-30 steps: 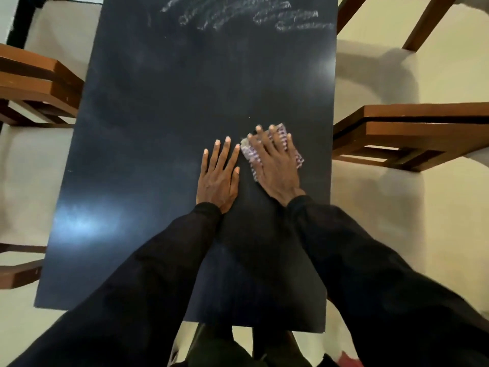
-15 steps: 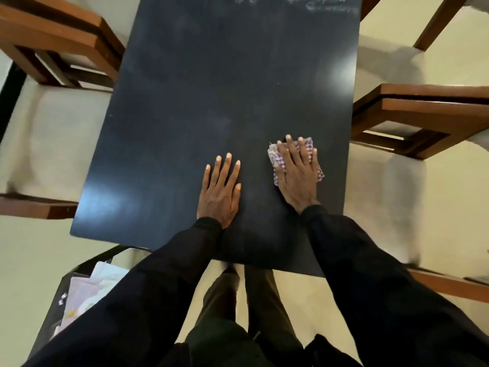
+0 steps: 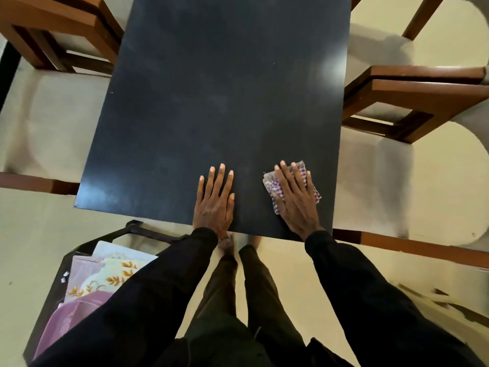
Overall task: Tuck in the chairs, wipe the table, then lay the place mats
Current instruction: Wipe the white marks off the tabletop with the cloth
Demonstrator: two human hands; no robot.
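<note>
A dark table (image 3: pixel 211 102) fills the middle of the view. My right hand (image 3: pixel 296 200) lies flat with straight fingers on a purple-checked cloth (image 3: pixel 272 186), pressing it onto the table near the front right corner. My left hand (image 3: pixel 215 200) rests flat on the bare tabletop beside it, close to the front edge. Brown wooden chairs stand at the left (image 3: pixel 60 30) and at the right (image 3: pixel 412 99), pushed up to the table's sides. Flowered and purple place mats (image 3: pixel 98 282) lie stacked on a low black stand at the lower left, partly hidden by my left sleeve.
The low black stand (image 3: pixel 53 295) sits on the cream floor just left of my legs. Another wooden chair edge (image 3: pixel 423 247) shows at the lower right, and one (image 3: pixel 34 182) at the left. My legs and feet are below the table's front edge.
Both hands have slid back toward the table's front edge, the right one dragging the cloth along. The view has shifted back, so the stand with the place mats now shows.
</note>
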